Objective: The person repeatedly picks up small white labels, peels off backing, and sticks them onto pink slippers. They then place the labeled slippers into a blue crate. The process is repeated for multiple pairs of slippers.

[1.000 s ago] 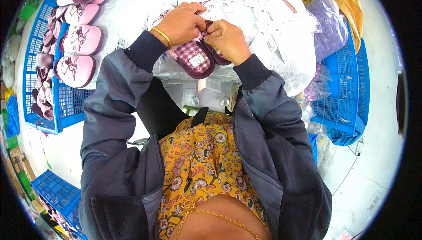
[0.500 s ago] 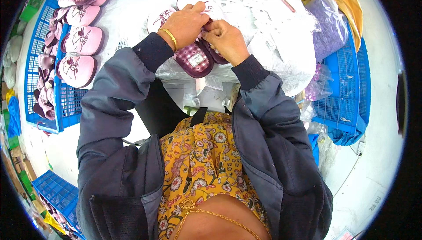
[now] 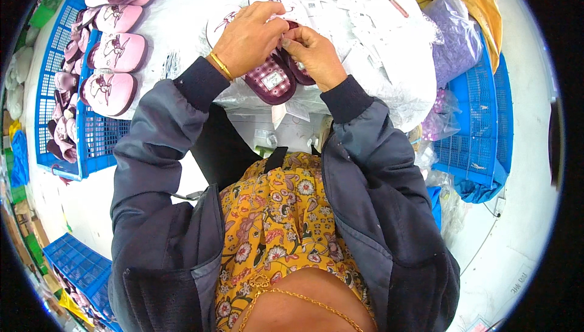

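A pair of slippers with maroon edges lies at the near edge of the white-covered table. The left slipper (image 3: pixel 273 82) shows a checked insole with a pale label; the right slipper (image 3: pixel 302 71) is partly covered by my hand. Their pale toe ends, printed with a line drawing, point away from me. My left hand (image 3: pixel 250 35), with a gold bangle at the wrist, lies over the slippers with its fingers bent inward. Against it, my right hand (image 3: pixel 316 56) pinches thumb and fingers together at the slippers' openings. Whatever the fingertips hold is too small or hidden.
Several finished-looking pink slippers (image 3: pixel 115 52) line the table's left side, beside a blue crate (image 3: pixel 97 143) of more slippers. Small white labels (image 3: pixel 365 34) and a pair of thread snips (image 3: pixel 396 4) lie to the right. Another blue crate (image 3: pixel 465 143) with bagged items stands at far right.
My left hand has shifted slightly left, its fingers more curled. The right hand's fingers have moved a little. The slippers sit marginally farther up and right, showing more of the right insole.
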The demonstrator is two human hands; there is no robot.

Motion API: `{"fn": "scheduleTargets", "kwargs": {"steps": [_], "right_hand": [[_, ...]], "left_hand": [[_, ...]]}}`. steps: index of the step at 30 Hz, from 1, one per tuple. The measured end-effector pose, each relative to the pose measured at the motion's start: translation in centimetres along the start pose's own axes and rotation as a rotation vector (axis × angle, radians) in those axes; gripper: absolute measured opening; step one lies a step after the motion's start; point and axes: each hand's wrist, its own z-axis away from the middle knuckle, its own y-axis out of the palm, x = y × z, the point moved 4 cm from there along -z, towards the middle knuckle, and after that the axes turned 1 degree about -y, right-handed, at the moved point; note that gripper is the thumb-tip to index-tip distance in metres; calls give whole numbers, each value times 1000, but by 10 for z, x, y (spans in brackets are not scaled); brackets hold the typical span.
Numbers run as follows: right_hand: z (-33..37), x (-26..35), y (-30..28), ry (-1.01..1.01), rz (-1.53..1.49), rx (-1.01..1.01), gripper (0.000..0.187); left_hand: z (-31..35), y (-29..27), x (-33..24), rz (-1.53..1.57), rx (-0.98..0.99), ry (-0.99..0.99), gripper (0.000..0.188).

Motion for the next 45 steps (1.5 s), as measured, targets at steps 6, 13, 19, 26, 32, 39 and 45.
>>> {"fn": "scheduleTargets", "kwargs": {"steps": [6, 13, 19, 26, 32, 39, 45], "right_hand": [[4, 0, -2, -40, -322, -2, 16], [11, -1, 3, -153, -199, 137, 14], [11, 3, 14, -158, 161, 96, 23], [13, 24, 28, -227, 573, -11, 26], [6, 20, 29, -276, 681, -80, 23], [-1, 18, 30, -245, 763, -57, 27], [0, 24, 33, -199, 831, -70, 26]], "left_hand": [[23, -26, -4, -20, -12, -125, 14], [42, -5, 14, -58, 77, -210, 20], [42, 3, 19, -33, 161, -267, 28], [48, 8, 23, 3, 115, -303, 28], [49, 9, 22, -1, 96, -294, 27], [51, 10, 23, -1, 82, -292, 27], [48, 12, 22, 7, 67, -292, 21]]}}
